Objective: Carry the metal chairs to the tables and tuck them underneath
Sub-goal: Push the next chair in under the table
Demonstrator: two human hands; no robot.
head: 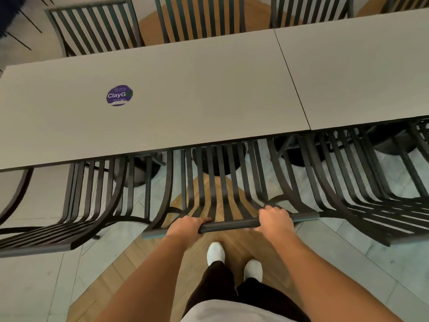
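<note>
— What's sitting closest to the camera?

— A pale shirt hem and dark trousers (pixel 222 289), with two white shoes (pixel 216 253) standing on a strip of wood-pattern floor (pixel 130 270) running between grey tiles.

— And the hands?

— Both are gripping the top rail (pixel 229 224) of the middle chair (pixel 216 182). The left hand (pixel 185 226) is wrapping around the rail towards its left end, fingers curling over the top. The right hand (pixel 275 217) is clamping it further right, knuckles up. Neither hand is open.

— Where is that chair standing?

— Its slatted back is leaning towards the person, and the front of its seat is lying under the near edge of the grey desk (pixel 185 94); the rest is sticking out.

— Anything beside it?

— A matching dark slatted chair on the left (pixel 92 194) and another on the right (pixel 348 177), both partly under the desk edge as well.

— And on the desk?

— A round purple sticker (pixel 119 95) reading "ClayG" is lying on the left part. A second desk top (pixel 362 73) is butting against the first on the right, a thin seam between them.

— Farther still?

— Three more slatted chair backs (pixel 199 17) are standing along the far side of the desks.
</note>
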